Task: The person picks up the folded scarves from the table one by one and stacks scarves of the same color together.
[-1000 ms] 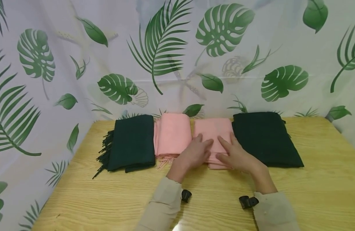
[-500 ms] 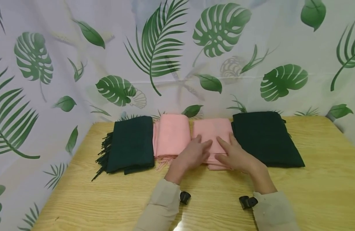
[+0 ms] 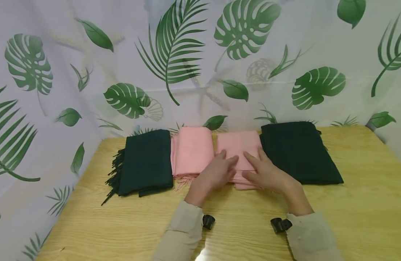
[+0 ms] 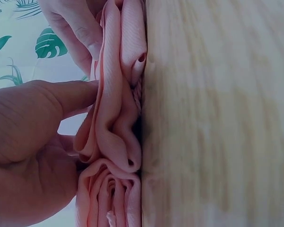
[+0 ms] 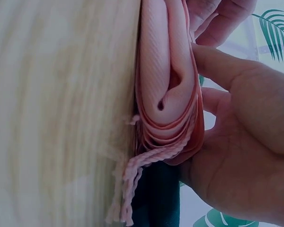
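A folded pink scarf (image 3: 238,143) lies on the wooden table between my two hands. My left hand (image 3: 216,171) rests on its left side, fingers spread and relaxed. Over its right side lies my right hand (image 3: 269,173), likewise spread. Seen from the left wrist, the thumb (image 4: 75,97) touches the layered folds, and a second pink scarf (image 4: 109,201) butts against them. The right wrist view shows the thumb (image 5: 222,66) at the upper face of the stack, with twisted fringe (image 5: 146,161) hanging at one end. Neither hand grips the cloth.
Left of it sit another folded pink scarf (image 3: 195,150) and a dark green fringed scarf (image 3: 146,159). A larger dark green folded scarf (image 3: 298,154) lies to the right. Behind the table (image 3: 128,228) hangs a leaf-patterned cloth (image 3: 187,90). Each sleeve has a small black device at its cuff.
The head view has shifted slightly. Both hands stay in place on the pink scarf, and the scarves keep their places.
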The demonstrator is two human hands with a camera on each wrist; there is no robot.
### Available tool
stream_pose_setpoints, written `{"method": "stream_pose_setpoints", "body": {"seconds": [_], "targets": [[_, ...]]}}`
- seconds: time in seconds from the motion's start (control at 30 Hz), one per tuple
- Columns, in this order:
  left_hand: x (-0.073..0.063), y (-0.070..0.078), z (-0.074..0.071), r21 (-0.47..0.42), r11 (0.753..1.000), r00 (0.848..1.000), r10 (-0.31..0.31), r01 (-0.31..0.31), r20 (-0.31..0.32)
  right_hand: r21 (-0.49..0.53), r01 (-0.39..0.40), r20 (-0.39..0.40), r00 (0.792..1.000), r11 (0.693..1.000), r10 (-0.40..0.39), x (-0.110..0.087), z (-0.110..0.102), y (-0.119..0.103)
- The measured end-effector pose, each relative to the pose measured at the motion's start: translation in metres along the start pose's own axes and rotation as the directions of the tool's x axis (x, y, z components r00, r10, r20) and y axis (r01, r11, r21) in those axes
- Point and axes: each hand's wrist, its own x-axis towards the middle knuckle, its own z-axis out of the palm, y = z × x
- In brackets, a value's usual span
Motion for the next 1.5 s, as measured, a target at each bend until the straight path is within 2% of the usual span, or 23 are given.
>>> {"method": "stream_pose_setpoints", "body": {"seconds": [0.1,0.4,0.6,0.87,1.07,1.27,1.5], "targets": [[-0.002,-0.002,0.006,-0.002,1.0,1.0,-0.005,0.005,-0.001,-0.004,-0.002,0.012,1.0,1.0,0.002,-0.002,0.004,0.0],[-0.005,0.001,0.0,0.035,0.999,1.0,-0.016,0.015,0.026,0.003,-0.01,0.026,1.0,1.0,0.01,0.002,0.004,-0.001],[-0.005,0.001,-0.002,0.082,0.997,1.0,-0.015,0.014,0.015,-0.018,0.001,0.017,1.0,1.0,-0.001,0.004,0.002,-0.005],[-0.006,0.003,-0.004,0.093,0.996,1.0,-0.019,0.018,0.01,0.005,-0.007,0.027,1.0,1.0,0.007,0.003,0.001,-0.006],[-0.009,0.003,-0.003,0.079,0.997,0.999,-0.025,0.022,0.031,0.035,-0.01,0.034,0.999,0.999,0.009,0.002,0.002,-0.006],[-0.01,0.004,-0.002,0.12,0.993,1.0,-0.002,0.002,0.0,-0.005,-0.011,0.027,1.0,1.0,0.012,0.003,0.002,-0.005],[-0.011,0.009,-0.001,0.154,0.988,1.0,-0.009,0.008,0.005,-0.011,-0.019,0.04,0.999,1.0,0.019,0.001,-0.001,-0.008]]}}
